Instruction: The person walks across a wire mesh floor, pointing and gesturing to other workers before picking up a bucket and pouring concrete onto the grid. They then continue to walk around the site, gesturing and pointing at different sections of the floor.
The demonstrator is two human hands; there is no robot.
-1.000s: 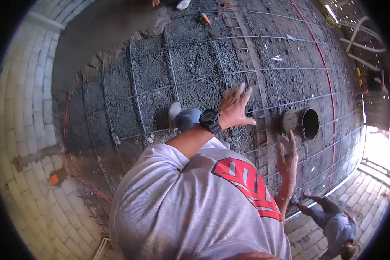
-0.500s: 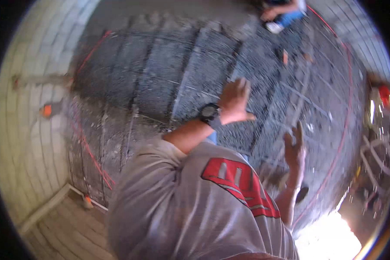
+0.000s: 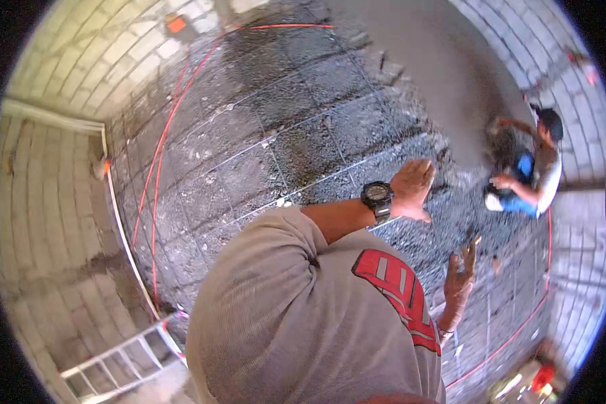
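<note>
My left hand [image 3: 413, 190], with a black wristwatch [image 3: 377, 195] on the wrist, is stretched out above the gravel floor with its fingers extended. It holds nothing. Lower and to the right, my right hand [image 3: 459, 279] is raised, its fingers apart and nothing visible in them. Under both hands lies dark gravel [image 3: 316, 151] crossed by a grid of thin steel rods [image 3: 377, 156]. Neither hand appears to touch the rods or the gravel.
At the right a co-worker [image 3: 545, 168] crouches beside smooth wet concrete [image 3: 431, 60]. Orange-red tubing [image 3: 160, 151] runs along the floor's edges. Block walls [image 3: 54, 202] surround the floor. A pale ladder [image 3: 118, 367] is at lower left. An orange box [image 3: 176, 25] sits on the wall.
My view has swung round, so the co-worker, the wet concrete and the ladder show more fully. Both hands stay outstretched with fingers apart.
</note>
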